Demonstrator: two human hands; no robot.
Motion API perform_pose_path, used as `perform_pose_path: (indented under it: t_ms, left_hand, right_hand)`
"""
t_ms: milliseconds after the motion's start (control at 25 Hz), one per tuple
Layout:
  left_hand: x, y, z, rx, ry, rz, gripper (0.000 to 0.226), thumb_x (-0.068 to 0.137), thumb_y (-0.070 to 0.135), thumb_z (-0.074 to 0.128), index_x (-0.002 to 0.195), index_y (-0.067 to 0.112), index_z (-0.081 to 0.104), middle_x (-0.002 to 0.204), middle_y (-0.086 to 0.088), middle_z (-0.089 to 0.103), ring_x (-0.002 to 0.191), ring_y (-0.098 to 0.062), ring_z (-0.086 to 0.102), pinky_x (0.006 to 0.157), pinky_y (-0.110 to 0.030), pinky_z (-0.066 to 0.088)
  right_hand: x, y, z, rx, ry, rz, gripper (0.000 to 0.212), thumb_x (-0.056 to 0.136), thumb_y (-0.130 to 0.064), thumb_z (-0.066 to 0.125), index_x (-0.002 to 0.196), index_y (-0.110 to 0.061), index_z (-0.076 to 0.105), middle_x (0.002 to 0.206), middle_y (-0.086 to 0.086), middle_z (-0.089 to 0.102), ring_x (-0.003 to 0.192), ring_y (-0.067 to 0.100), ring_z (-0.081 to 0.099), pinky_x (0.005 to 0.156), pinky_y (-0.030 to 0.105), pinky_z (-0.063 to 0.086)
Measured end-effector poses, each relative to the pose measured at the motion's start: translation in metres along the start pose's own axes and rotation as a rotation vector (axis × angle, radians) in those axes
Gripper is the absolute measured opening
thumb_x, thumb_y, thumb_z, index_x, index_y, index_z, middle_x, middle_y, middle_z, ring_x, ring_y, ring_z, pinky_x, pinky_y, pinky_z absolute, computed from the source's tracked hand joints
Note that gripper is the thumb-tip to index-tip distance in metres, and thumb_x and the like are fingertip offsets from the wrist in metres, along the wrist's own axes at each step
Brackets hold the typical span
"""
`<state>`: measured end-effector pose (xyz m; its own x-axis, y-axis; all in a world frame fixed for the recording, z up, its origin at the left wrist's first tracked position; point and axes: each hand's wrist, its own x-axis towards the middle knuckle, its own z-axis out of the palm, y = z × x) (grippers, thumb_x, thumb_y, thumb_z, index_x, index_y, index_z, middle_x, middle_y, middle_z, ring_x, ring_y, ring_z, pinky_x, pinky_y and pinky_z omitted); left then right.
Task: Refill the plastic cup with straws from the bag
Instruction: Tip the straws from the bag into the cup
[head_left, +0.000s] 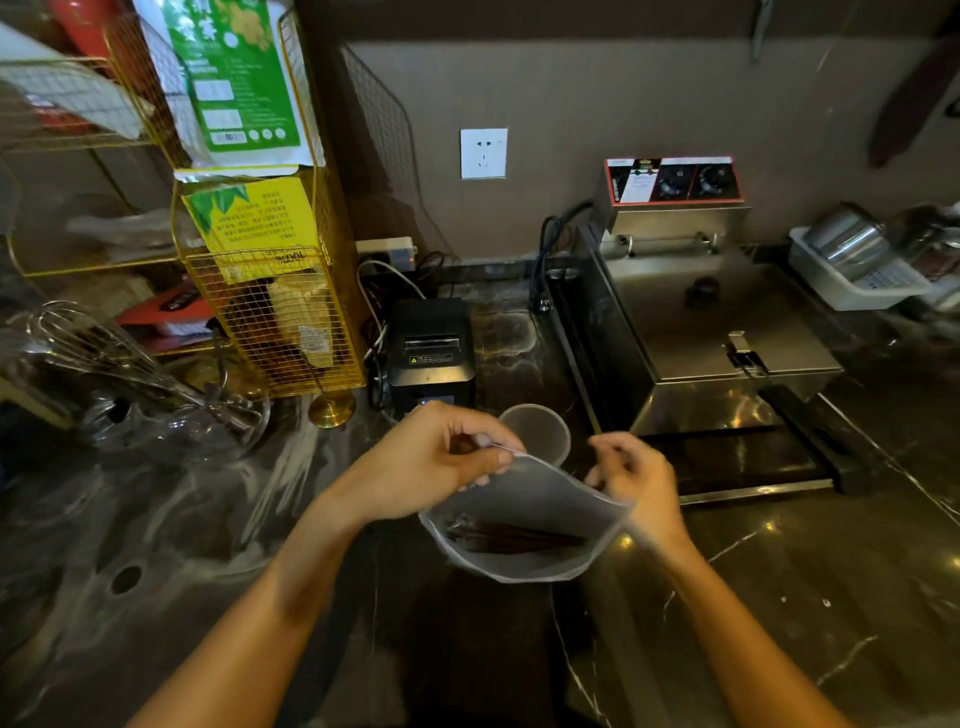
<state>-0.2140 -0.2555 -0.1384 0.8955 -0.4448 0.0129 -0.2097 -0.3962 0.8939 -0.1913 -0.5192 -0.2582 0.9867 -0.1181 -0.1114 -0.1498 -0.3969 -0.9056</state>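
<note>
A translucent plastic bag (524, 506) hangs over the dark counter, its mouth spread wide. Dark straws (514, 538) lie inside it near the bottom. My left hand (441, 460) pinches the bag's upper left rim. My right hand (636, 480) grips the right rim, fingers curled around the edge. Just behind the bag stands a clear plastic cup (535, 431), upright, with nothing visible inside; the bag and my left hand cover its near side.
A black receipt printer (431, 353) stands behind the cup. A steel fryer (691, 322) fills the right side. A gold wire rack (275, 291) and a glass bowl with a whisk (156, 384) are at left. A white tray (852, 280) holds steel cups.
</note>
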Motion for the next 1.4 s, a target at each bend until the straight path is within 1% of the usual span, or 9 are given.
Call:
perform_pose_path:
  t_ms: [80,200,320,480,600,760,880,1160,1400]
  left_hand:
    - [0.006,0.005,0.000,-0.020,-0.003,0.046,0.015,0.098,0.012,0.067,0.106,0.014,0.080,0.083,-0.003,0.076,0.073,-0.010,0.070,0.071,-0.029,0.059]
    - [0.021,0.015,0.003,-0.023,-0.040,0.117,0.015,0.098,0.011,0.066,0.108,0.012,0.078,0.083,-0.001,0.077,0.077,-0.011,0.072,0.079,-0.034,0.060]
    - [0.038,0.025,0.009,-0.064,-0.074,0.163,0.017,0.098,0.006,0.066,0.110,0.006,0.077,0.085,0.007,0.078,0.081,-0.011,0.075,0.081,-0.028,0.060]
    - [0.059,0.029,0.015,-0.186,-0.028,0.149,0.018,0.097,0.004,0.065,0.110,0.000,0.076,0.093,-0.012,0.079,0.086,-0.027,0.077,0.080,-0.038,0.063]
    - [0.071,0.024,0.017,-0.237,0.114,0.068,0.017,0.097,0.006,0.067,0.108,-0.001,0.077,0.092,-0.030,0.075,0.086,-0.053,0.070,0.080,-0.050,0.062]
    - [0.083,0.013,0.020,-0.266,0.237,-0.044,0.018,0.098,0.007,0.066,0.113,0.005,0.076,0.088,-0.018,0.077,0.075,-0.023,0.074,0.066,-0.025,0.061]
    - [0.085,0.002,0.021,-0.261,0.322,-0.120,0.030,0.095,0.010,0.071,0.125,0.009,0.068,0.101,-0.014,0.076,0.083,-0.017,0.077,0.066,-0.023,0.063]
    - [0.076,-0.014,0.036,-0.293,0.379,-0.166,0.036,0.100,0.041,0.059,0.132,0.024,0.057,0.118,0.010,0.066,0.103,-0.005,0.068,0.077,-0.020,0.056]
    - [0.072,-0.034,0.038,-0.411,0.400,-0.161,0.056,0.101,0.053,0.038,0.112,0.010,0.073,0.115,0.000,0.075,0.107,-0.006,0.072,0.094,-0.034,0.058]
  right_hand:
    - [-0.014,0.016,-0.020,0.154,0.172,0.183,0.024,0.106,-0.006,0.050,0.123,-0.011,0.066,0.093,0.014,0.070,0.071,0.024,0.065,0.058,0.034,0.052]
    - [-0.040,0.039,-0.034,0.202,-0.061,0.391,0.033,0.102,0.005,0.048,0.127,-0.011,0.061,0.108,0.018,0.068,0.070,0.025,0.064,0.057,0.033,0.058]
    - [-0.057,0.047,-0.035,0.219,-0.286,0.387,0.038,0.101,0.002,0.054,0.130,-0.020,0.060,0.110,0.013,0.073,0.084,0.033,0.075,0.075,0.044,0.065]
    - [-0.059,0.052,-0.034,0.451,-0.220,0.382,0.030,0.098,-0.013,0.065,0.126,-0.024,0.066,0.115,0.007,0.078,0.105,0.036,0.074,0.087,0.050,0.063]
    - [-0.057,0.065,-0.047,0.625,-0.186,0.411,0.036,0.092,-0.018,0.072,0.128,-0.019,0.067,0.116,0.012,0.077,0.096,0.028,0.076,0.075,0.038,0.064]
    - [-0.056,0.064,-0.066,0.714,0.014,0.379,0.035,0.091,-0.018,0.073,0.124,-0.009,0.066,0.089,0.009,0.073,0.071,0.019,0.069,0.060,0.026,0.060]
    - [-0.049,0.046,-0.082,0.601,0.169,0.315,0.024,0.093,-0.016,0.073,0.113,-0.006,0.065,0.074,0.008,0.068,0.058,0.014,0.064,0.056,0.028,0.057]
    - [-0.023,-0.010,-0.122,0.280,0.236,0.174,0.028,0.092,-0.019,0.076,0.112,-0.003,0.064,0.079,0.012,0.068,0.054,0.017,0.056,0.050,0.030,0.049]
    - [-0.004,-0.059,-0.135,0.060,0.209,0.049,0.027,0.092,-0.024,0.076,0.111,-0.010,0.064,0.091,0.012,0.073,0.056,0.014,0.063,0.050,0.030,0.050]
